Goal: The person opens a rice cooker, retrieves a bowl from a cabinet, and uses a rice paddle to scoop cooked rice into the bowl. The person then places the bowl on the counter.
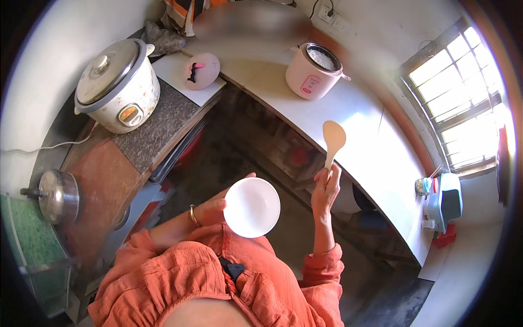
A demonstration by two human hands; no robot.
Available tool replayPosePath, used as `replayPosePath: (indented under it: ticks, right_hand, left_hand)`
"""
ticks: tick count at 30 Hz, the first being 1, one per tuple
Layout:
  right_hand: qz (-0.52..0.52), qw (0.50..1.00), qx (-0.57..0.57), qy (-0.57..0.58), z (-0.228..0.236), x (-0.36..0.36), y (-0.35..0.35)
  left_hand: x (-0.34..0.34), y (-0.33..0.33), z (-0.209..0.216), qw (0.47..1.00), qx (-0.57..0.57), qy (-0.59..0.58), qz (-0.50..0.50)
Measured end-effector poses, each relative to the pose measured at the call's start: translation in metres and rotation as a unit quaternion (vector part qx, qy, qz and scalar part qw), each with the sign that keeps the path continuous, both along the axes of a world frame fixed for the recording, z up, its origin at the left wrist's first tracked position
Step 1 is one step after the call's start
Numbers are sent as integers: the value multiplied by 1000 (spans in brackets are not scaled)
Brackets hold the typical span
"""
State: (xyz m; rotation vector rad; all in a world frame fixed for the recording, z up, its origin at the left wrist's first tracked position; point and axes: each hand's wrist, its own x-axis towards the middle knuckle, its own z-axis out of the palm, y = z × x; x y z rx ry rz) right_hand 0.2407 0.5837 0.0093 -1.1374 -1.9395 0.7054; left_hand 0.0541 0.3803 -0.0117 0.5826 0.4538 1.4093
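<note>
The white bowl is in the left hand, out in front of the body and tipped so its inside faces up. The thumb lies against the rim on the left — one fingertip shows above, but the other fingers are mostly hidden behind the bowl, so how they press underneath I cannot tell. The fingers of the right hand are closed round the lower handle of a pale rice paddle, its blade raised and the handle's end covered by the grip.

On the white desk, well apart from both hands, stands a pink cooker, open at the top, with white grains inside; their depth is hidden by the wall. A pink lid lies on the left-hand counter, a dark patch beside its knob hard to make out. Behind, a blurred patch veils the upper middle, and the steel pot sits near the dim, curved edge.

As for markings — the pink cooker has a small pink panel and the larger white cooker an amber-and-grey one, both too small to read reliably
</note>
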Motion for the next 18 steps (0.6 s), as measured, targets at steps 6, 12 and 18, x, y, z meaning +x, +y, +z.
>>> replayPosePath:
  ticks: [6,12,18]
  right_hand:
    - [-22,993,100,-58,27,-51,81]
    - [-62,959,201,-189,80,-86,160]
    - [-4,888,376,-265,112,-111,263]
  left_hand:
    - [-50,58,5,999,4,47,-6]
    - [-67,110,4,996,22,80,-20]
    - [-78,180,15,988,32,148,-13]
